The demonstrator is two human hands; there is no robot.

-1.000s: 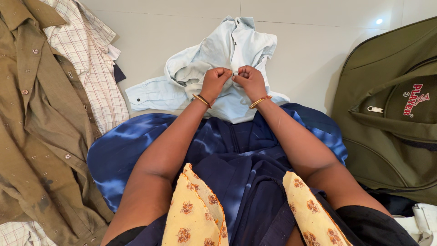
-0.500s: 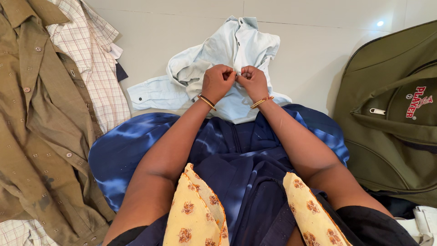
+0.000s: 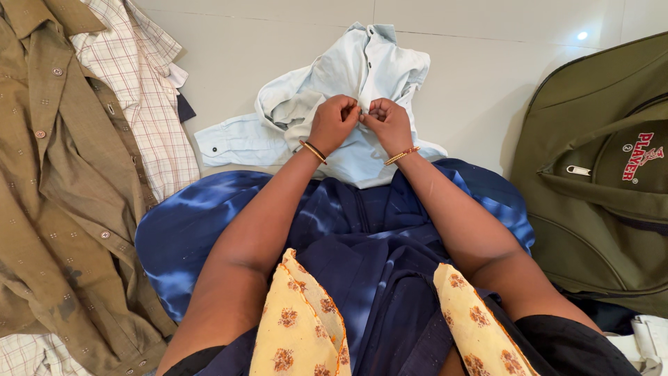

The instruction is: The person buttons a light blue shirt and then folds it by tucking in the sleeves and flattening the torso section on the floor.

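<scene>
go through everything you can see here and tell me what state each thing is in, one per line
light blue shirt: crumpled on the floor, front pinched by both hands
left hand: closed on the shirt front
right hand: closed on the shirt front
olive shirt: spread flat, unbuttoned
checked shirt: laid out, partly under the olive shirt
green bag: lying on the floor, zip state unclear

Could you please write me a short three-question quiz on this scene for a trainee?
1. True or false: both hands pinch the pale blue shirt.
2. Which thing lies at the person's right? A) olive bag B) brown shirt C) checked shirt
3. Fill in: each wrist wears a gold ____.

Key:
1. True; the left hand and right hand meet, closed, on its front.
2. A, the olive bag; the brown shirt and checked shirt lie at the left.
3. bangle
</scene>
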